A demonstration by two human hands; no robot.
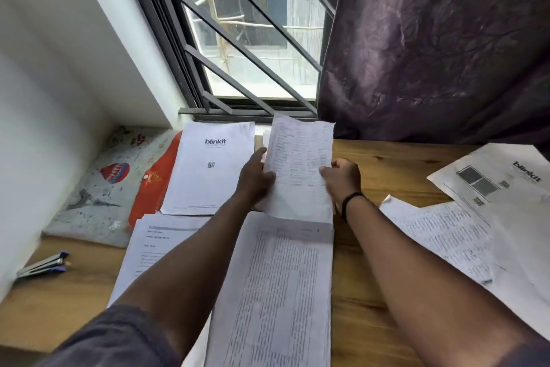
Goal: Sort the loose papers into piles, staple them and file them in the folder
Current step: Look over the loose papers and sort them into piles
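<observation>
Above the counter (372, 262), mid-sorting: left hand (256, 179) and right hand (342, 179), each grip pinching a side of the raised sheet (300, 164). Best to read the heading, then lay squarely on the matching pile (208, 170).

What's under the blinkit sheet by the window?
The blinkit sheet tops a small paper stack; lower edges peek out along its right side. Its left edge overlaps the orange folder. Whatever is printed on the lower sheets is covered.

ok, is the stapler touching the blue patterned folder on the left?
Apart. The head view shows the stapler lying on bare wood near the table's left edge, with a strip of table showing between it and the folder behind it.
</observation>
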